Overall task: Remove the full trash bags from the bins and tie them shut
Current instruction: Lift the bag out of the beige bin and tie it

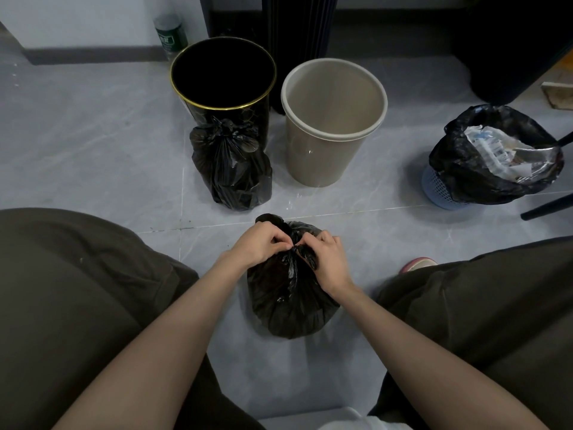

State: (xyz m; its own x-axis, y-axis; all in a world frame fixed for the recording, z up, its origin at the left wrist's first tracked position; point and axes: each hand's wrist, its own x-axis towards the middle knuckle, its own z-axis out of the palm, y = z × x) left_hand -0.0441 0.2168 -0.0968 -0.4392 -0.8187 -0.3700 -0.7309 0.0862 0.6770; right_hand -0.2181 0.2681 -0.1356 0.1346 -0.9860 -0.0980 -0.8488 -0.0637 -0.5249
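Left hand (pixel 259 245) and right hand (pixel 328 259) each pinch a gathered ear of the black bag (pixel 288 302) beneath them, pulling apart to cinch the knot (pixel 294 249).

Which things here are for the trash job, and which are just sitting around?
For the job:
- left hand and right hand, pinching the neck of the black bag
- tied bag in front of the black bin
- empty beige bin
- open bag, full, in the blue basket

Just sitting around:
- green bottle by the wall
- dark furniture leg
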